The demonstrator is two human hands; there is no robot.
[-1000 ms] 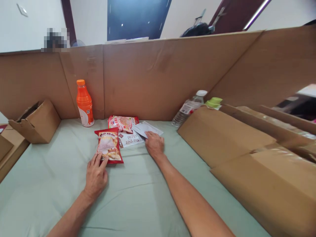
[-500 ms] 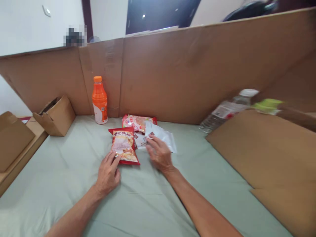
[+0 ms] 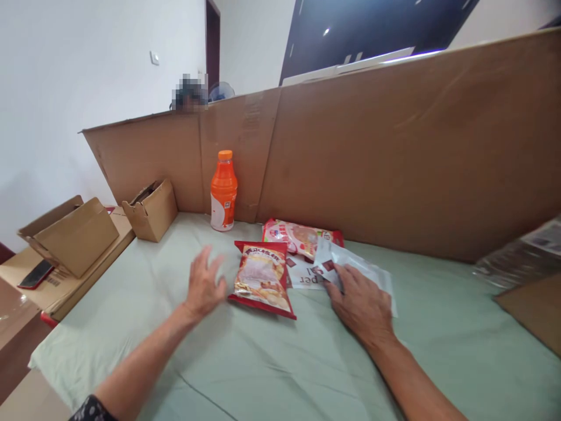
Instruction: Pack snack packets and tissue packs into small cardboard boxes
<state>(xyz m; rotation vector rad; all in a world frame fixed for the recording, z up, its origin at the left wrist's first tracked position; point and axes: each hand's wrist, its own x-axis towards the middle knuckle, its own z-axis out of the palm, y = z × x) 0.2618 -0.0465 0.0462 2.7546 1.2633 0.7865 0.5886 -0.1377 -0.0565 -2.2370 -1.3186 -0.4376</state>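
Just left of the red snack bag, my left hand is raised with its fingers spread, holding nothing. My right hand has its fingers and thumb closed on the near edge of a white plastic packet. Its fingertips are partly hidden, and the packet's near end is bent up. Under it lies another white printed piece, partly covered by the snack bag. Behind them, against the cardboard, lies a red and pink food packet.
An orange drink bottle stands upright by the cardboard wall. Open cardboard boxes are at the left, with a dark phone beside one. A clear plastic bottle leans at the right edge. A person's head shows beyond the wall.
My left hand has come off the snack bag and opened to its left. My right hand has settled onto the white packet. The view has swung left, so everything sits further right.
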